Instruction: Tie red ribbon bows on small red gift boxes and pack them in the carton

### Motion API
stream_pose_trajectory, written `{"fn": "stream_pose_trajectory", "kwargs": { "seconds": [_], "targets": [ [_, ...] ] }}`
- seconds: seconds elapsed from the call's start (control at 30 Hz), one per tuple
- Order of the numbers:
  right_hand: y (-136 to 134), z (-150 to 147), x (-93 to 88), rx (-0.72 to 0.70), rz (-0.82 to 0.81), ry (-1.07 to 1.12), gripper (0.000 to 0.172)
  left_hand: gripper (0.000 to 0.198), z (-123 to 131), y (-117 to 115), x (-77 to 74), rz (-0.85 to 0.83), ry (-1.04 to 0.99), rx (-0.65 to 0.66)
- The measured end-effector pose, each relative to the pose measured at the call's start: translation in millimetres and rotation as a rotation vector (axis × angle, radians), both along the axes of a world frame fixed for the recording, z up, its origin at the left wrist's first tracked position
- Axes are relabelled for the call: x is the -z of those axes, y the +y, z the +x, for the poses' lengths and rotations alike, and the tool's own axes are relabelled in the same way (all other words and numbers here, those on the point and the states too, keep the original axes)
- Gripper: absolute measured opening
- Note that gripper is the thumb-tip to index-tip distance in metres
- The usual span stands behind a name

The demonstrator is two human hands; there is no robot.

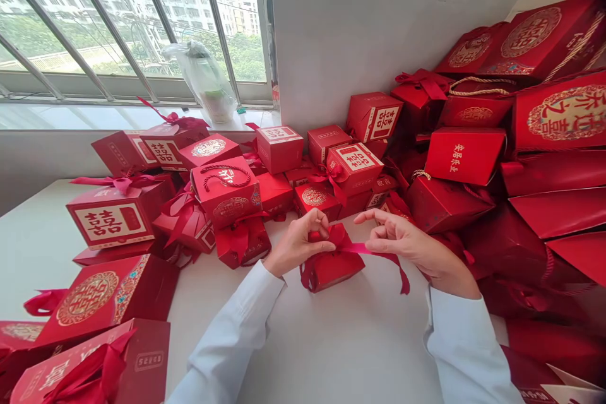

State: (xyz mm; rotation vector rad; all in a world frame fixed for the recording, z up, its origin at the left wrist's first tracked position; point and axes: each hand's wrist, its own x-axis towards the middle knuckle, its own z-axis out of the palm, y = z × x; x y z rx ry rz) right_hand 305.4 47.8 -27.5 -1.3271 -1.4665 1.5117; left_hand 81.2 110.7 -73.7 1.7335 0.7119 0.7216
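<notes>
A small red gift box [337, 270] sits on the white table in front of me. My left hand [299, 241] is closed at the top of the box, with thumb and index finger pinching the red ribbon near its knot or bow. To the right, my right hand [411, 245] grips the same ribbon [354, 248] between thumb and fingers. The ribbon runs taut between both hands, and its loose tail [401, 273] hangs down past the right hand. The exact form of the knot is partly hidden by the left fingers.
Red gift boxes with ribbons [231, 189] crowd the table's back and left side [113, 221]. More boxes and rope-handled bags [563, 113] are piled high on the right. A plastic-wrapped cup [213, 91] stands on the sill of the barred window [142, 19].
</notes>
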Motion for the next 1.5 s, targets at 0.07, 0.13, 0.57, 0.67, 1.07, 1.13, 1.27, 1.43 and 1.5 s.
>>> {"fn": "stream_pose_trajectory", "kwargs": {
  "seconds": [0.07,0.13,0.57,0.67,1.07,1.13,1.27,1.43,1.5],
  "targets": [
    [-0.2,0.5,-0.6,-0.020,0.013,0.033,0.040,0.032,0.1,-0.4,-1.0,-0.019,-0.006,0.011],
    [1.3,1.6,1.1,-0.027,0.019,0.067,0.040,0.032,-0.5,-0.3,-1.9,-0.038,-0.019,0.021],
    [23.5,-17.0,19.9,0.267,0.009,0.290,0.046,0.027,-3.0,0.6,-7.3,0.186,0.141,0.072],
    [25.4,-30.8,20.2,0.405,-0.001,0.358,0.053,0.034,-0.2,-3.9,-9.6,0.196,0.134,0.062],
    [18.0,-36.2,18.7,0.351,0.343,-0.018,0.027,0.046,3.2,-10.8,-10.5,0.207,0.206,0.020],
    [19.0,-23.4,18.3,0.306,0.405,-0.224,0.022,0.046,0.8,-8.0,-10.2,0.195,0.178,0.040],
    [18.1,-0.9,15.4,0.149,0.349,-0.423,0.022,0.044,-1.8,-5.5,-10.5,0.195,0.192,0.067],
    [21.0,4.0,12.1,0.088,0.317,-0.544,0.021,0.040,-1.3,-8.1,-15.4,0.186,0.228,0.065],
    [25.9,-1.2,9.5,0.050,0.379,-0.624,0.018,0.040,-0.6,-8.8,-15.9,0.186,0.230,0.063]
  ]
}}
